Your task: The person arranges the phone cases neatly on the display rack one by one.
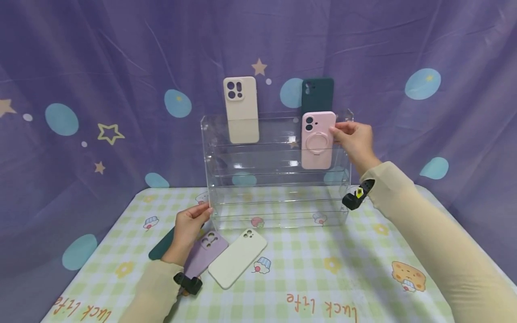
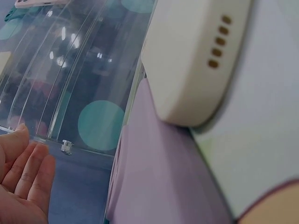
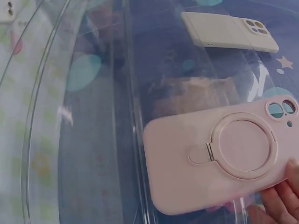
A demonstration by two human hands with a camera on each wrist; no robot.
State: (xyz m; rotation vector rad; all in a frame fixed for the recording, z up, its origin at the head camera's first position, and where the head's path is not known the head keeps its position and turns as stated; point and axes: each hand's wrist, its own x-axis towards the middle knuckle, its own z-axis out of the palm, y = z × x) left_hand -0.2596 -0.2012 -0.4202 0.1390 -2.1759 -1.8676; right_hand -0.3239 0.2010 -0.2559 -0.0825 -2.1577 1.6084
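Head view: a purple backdrop (image 1: 121, 36), printed with stars and blue ovals, hangs behind everything. Below it the table (image 1: 307, 264) wears a green-and-white checked cover with little cake pictures. On it stands a clear, tiered rack (image 1: 278, 194). The left hand (image 1: 186, 229), partly closed, seems to pinch the rack's side edge; the right hand (image 1: 357, 141) pinches a pink phone case (image 1: 317, 157) by 1 edge, upright at the rack's right, in front of a dark green case (image 1: 323, 96). I judge the step as setting the pink phone case on the 2nd tier; whether its bottom touches the ledge, I cannot tell. The next move likely calls for seating it before letting go. A cream case (image 1: 244, 112) stands top left; 3 more lie on the table: a white case (image 1: 237, 260), a purple case (image 1: 203, 255) and another green case (image 1: 160, 246), partly hidden.
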